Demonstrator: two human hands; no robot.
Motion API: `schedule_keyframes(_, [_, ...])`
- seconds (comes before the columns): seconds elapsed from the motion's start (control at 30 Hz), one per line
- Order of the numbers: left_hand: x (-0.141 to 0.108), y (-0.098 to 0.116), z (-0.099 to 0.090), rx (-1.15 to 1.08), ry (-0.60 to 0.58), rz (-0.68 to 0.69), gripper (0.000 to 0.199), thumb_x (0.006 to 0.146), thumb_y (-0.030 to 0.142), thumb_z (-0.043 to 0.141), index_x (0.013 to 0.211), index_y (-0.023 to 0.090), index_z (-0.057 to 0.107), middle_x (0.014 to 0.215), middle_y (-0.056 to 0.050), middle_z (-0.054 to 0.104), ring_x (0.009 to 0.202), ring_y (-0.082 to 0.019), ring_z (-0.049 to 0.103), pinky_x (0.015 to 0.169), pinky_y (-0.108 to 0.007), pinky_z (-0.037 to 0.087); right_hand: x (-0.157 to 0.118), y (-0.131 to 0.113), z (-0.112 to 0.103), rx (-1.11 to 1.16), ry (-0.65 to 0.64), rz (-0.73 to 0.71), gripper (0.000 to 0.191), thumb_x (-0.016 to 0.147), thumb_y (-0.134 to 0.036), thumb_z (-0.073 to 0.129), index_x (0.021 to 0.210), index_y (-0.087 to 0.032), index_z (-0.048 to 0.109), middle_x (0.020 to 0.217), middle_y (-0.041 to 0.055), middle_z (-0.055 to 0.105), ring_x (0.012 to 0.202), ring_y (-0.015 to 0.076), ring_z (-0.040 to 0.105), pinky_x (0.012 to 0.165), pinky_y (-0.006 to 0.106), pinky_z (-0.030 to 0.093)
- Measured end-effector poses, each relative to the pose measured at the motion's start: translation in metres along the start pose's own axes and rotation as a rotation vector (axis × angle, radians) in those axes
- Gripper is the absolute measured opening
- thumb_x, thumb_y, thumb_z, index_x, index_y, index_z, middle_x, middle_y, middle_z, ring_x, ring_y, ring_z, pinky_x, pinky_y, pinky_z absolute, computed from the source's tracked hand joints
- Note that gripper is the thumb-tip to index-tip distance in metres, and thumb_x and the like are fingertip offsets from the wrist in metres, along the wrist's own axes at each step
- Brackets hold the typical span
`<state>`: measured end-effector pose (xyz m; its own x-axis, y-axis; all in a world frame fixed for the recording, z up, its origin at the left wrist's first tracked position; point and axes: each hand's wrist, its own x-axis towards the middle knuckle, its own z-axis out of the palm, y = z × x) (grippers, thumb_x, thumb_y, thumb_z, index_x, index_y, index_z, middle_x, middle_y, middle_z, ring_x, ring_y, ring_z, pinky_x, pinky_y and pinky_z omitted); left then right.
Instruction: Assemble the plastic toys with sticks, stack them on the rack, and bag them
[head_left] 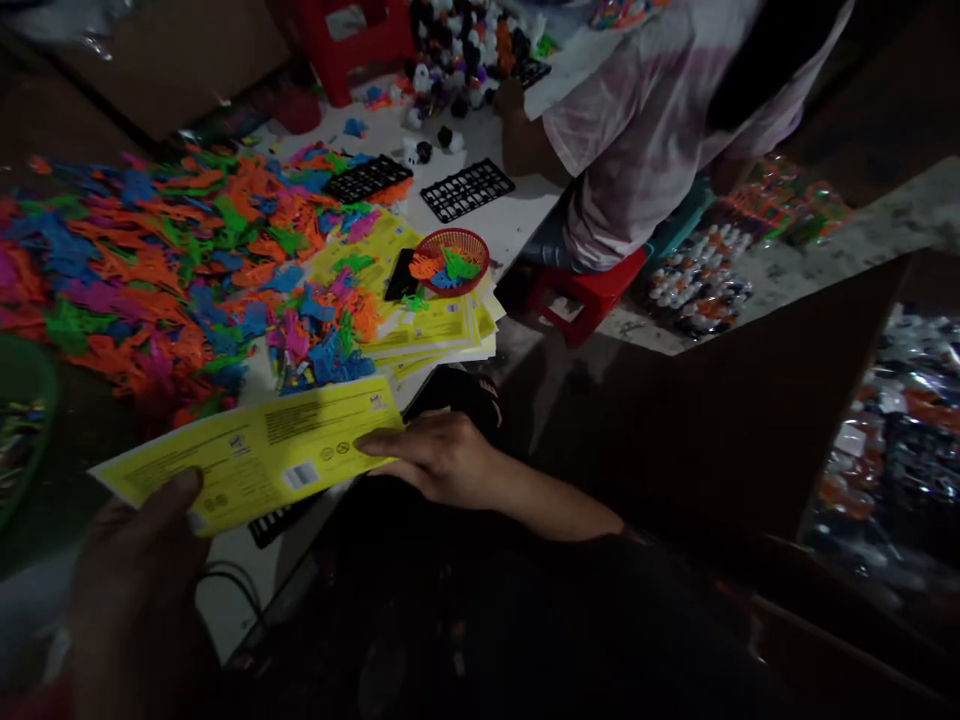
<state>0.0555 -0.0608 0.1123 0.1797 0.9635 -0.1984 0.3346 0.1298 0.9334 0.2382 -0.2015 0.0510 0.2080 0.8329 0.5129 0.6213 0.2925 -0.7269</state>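
Observation:
A yellow printed card [255, 455] with a barcode and small dark print is stretched between both my hands above the table edge. My left hand [139, 545] grips its left end, thumb on top. At the right end, my right hand [442, 455] pinches the card with the index finger lying along its face. Whether it is one sheet or a few together, I cannot tell. Behind it lies a stack of similar yellow sheets [427, 335]. On that stack sits a small red basket [480, 262] holding orange, blue and green plastic pieces.
A large heap of colourful plastic pieces [180, 260] covers the table's left side. Black grid trays [466, 190] lie farther back. A co-worker in a pale shirt [637, 110] sits on a red stool [585, 300]. Bagged items [885, 450] fill a box at right; a green basket [34, 430] stands left.

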Motion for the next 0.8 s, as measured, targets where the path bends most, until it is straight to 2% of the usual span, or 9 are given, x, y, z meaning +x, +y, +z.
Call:
schedule_keyframes(0.1, [-0.006, 0.001, 0.007, -0.121, 0.148, -0.09, 0.021, 0.059, 0.033, 0.068, 0.078, 0.025, 0.062, 0.1, 0.003, 0.066, 0.112, -0.028, 0.051, 0.077, -0.034, 0.059, 0.004, 0.004, 0.018, 0.058, 0.087, -0.037, 0.024, 0.086, -0.03, 0.048, 0.095, -0.018, 0.066, 0.089, 0.0022, 0.07, 0.077, 0.0106, 0.065, 0.076, 0.022, 0.052])
schedule_keyframes(0.23, [-0.003, -0.003, 0.016, -0.184, 0.285, -0.133, 0.025, 0.057, 0.025, 0.071, 0.08, 0.019, 0.062, 0.098, -0.001, 0.067, 0.099, -0.027, 0.059, 0.078, -0.039, 0.057, 0.005, 0.005, 0.017, 0.251, 0.155, 0.027, 0.017, 0.083, -0.028, 0.053, 0.093, -0.022, 0.066, 0.093, 0.0004, 0.07, 0.08, 0.0108, 0.066, 0.076, 0.022, 0.053])
schedule_keyframes(0.4, [0.009, -0.015, 0.021, -0.338, 0.177, -0.15, 0.026, 0.054, 0.022, 0.071, 0.077, 0.014, 0.063, 0.077, -0.002, 0.069, 0.074, -0.023, 0.066, 0.067, -0.037, 0.058, 0.004, 0.009, -0.002, 0.451, 0.184, 0.211, 0.011, 0.077, -0.023, 0.061, 0.085, -0.022, 0.068, 0.084, 0.0001, 0.07, 0.073, 0.0117, 0.066, 0.067, 0.022, 0.055])
schedule_keyframes(0.5, [0.016, -0.019, 0.021, -0.405, 0.101, -0.114, 0.031, 0.051, 0.024, 0.074, 0.078, 0.012, 0.063, 0.075, -0.003, 0.069, 0.071, -0.022, 0.066, 0.067, -0.034, 0.057, 0.004, 0.013, -0.006, 0.373, 0.205, 0.163, 0.017, 0.079, -0.017, 0.056, 0.087, -0.025, 0.069, 0.082, -0.0008, 0.07, 0.076, 0.0123, 0.065, 0.069, 0.026, 0.055])
schedule_keyframes(0.6, [0.023, -0.019, 0.021, -0.448, 0.022, -0.13, 0.034, 0.05, 0.025, 0.075, 0.079, 0.012, 0.064, 0.074, -0.005, 0.069, 0.074, -0.024, 0.066, 0.069, -0.033, 0.056, 0.005, 0.019, -0.006, 0.219, 0.261, 0.181, 0.028, 0.076, -0.018, 0.061, 0.102, -0.029, 0.065, 0.095, -0.0004, 0.069, 0.083, 0.0142, 0.064, 0.074, 0.029, 0.055])
schedule_keyframes(0.67, [0.026, -0.02, 0.022, -0.476, -0.006, -0.129, 0.035, 0.05, 0.027, 0.075, 0.08, 0.012, 0.064, 0.075, -0.006, 0.069, 0.077, -0.025, 0.066, 0.07, -0.034, 0.055, 0.007, 0.024, -0.003, 0.153, 0.263, 0.194, 0.033, 0.075, -0.02, 0.063, 0.106, -0.03, 0.063, 0.097, 0.0, 0.068, 0.082, 0.0145, 0.064, 0.073, 0.029, 0.055])
schedule_keyframes(0.73, [0.029, -0.021, 0.023, -0.497, -0.004, -0.12, 0.035, 0.051, 0.027, 0.075, 0.08, 0.011, 0.063, 0.075, -0.007, 0.069, 0.079, -0.027, 0.065, 0.072, -0.035, 0.054, 0.01, 0.028, 0.0, 0.103, 0.262, 0.143, 0.028, 0.076, -0.019, 0.061, 0.101, -0.031, 0.065, 0.091, -0.0004, 0.069, 0.079, 0.0141, 0.064, 0.072, 0.029, 0.055])
schedule_keyframes(0.8, [0.037, -0.023, 0.025, -0.521, -0.007, -0.112, 0.036, 0.052, 0.028, 0.074, 0.081, 0.011, 0.063, 0.076, -0.008, 0.069, 0.081, -0.027, 0.065, 0.073, -0.035, 0.053, 0.013, 0.031, 0.002, 0.026, 0.315, 0.057, 0.024, 0.076, -0.018, 0.061, 0.093, -0.033, 0.068, 0.095, 0.0, 0.068, 0.086, 0.0152, 0.062, 0.076, 0.033, 0.053])
